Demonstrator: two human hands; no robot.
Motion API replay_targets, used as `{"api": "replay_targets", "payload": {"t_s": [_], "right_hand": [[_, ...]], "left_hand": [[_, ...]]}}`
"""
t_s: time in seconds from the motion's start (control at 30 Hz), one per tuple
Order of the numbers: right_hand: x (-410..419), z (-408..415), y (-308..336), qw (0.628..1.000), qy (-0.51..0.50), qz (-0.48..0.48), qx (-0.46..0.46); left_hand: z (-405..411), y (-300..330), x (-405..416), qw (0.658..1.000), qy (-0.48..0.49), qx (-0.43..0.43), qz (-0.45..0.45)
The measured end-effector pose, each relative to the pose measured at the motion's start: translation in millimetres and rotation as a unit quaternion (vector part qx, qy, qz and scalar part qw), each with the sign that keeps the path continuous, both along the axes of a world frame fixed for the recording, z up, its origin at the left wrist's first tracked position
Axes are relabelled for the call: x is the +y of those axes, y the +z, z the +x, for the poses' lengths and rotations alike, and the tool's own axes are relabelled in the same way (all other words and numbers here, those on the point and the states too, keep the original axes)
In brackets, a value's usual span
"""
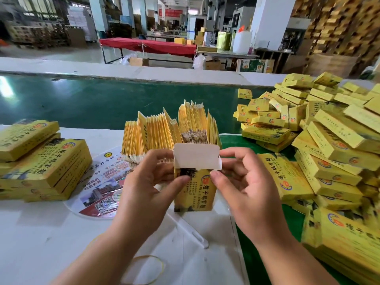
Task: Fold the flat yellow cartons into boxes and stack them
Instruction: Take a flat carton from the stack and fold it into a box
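Both my hands hold one yellow carton (197,192) upright in front of me, its white top flap (196,157) standing open. My left hand (150,182) grips its left side, thumb on the front face. My right hand (242,182) grips the right side, thumb pressing near the top edge. Behind the carton, flat yellow cartons (170,126) stand fanned on edge. Folded boxes are heaped at the right (320,128). More yellow packs are stacked at the left (41,161).
A round printed plastic fan (98,182) lies on the white table (51,233) under my left hand. A yellow rubber band (148,270) lies near the front edge. A green conveyor belt (102,99) runs behind the table.
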State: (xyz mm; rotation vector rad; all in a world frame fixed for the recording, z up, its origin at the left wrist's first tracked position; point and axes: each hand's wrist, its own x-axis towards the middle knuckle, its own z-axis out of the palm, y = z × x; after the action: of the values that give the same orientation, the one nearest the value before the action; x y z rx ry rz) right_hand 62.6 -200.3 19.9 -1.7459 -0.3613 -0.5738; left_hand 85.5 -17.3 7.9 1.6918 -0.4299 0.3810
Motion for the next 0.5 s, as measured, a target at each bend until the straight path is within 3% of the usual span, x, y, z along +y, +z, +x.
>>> {"api": "replay_targets", "payload": {"t_s": [0.1, 0.23, 0.5], "right_hand": [[0.4, 2.0, -2.8, 1.0, -0.003, 0.016, -0.022], [-1.5, 4.3, -5.0, 0.999, -0.031, 0.006, -0.039], [-8.0, 9.5, -4.4, 0.995, -0.059, -0.066, -0.036]], "left_hand": [[-0.4, -4.0, -4.9, 0.999, 0.001, -0.016, -0.044], [2.6, -3.0, -7.7, 0.998, 0.013, -0.066, -0.012], [7.0, -1.0, -3.2, 0.998, -0.054, -0.036, 0.012]]}}
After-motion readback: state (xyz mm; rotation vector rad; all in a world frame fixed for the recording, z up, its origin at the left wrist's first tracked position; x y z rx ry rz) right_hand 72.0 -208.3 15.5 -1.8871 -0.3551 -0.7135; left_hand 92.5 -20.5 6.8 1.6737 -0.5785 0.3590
